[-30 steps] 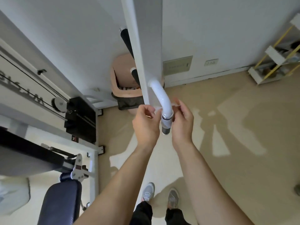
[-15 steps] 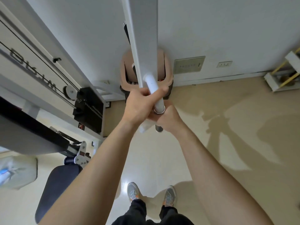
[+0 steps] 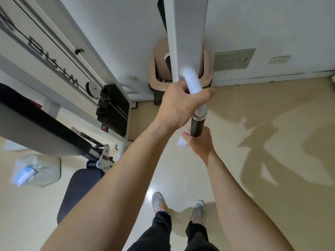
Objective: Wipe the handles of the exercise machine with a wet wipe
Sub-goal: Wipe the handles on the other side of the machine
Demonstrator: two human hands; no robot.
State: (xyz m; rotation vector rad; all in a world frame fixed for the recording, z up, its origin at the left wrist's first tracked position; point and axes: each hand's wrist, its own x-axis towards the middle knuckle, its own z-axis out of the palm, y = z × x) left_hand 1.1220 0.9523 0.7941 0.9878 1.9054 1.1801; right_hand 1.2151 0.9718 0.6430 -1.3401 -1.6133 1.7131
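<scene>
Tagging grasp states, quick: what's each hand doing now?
Left hand: closed around the white handle tube.
Right hand: closed, holding the wet wipe around the black grip end.

You have two hands up, your left hand (image 3: 179, 105) and your right hand (image 3: 201, 144). In your left fingers (image 3: 208, 92) there is one white bar (image 3: 193, 82); at your right fingers, one black handle (image 3: 197, 126) and one wet wipe (image 3: 181, 142). Beyond your fingers you can count one bin (image 3: 157, 69), one weight stack (image 3: 114, 109), one pulley (image 3: 93, 88) and two wall plates (image 3: 233, 59); below them, two shoes (image 3: 157, 201) and one seat pad (image 3: 78, 192)
</scene>
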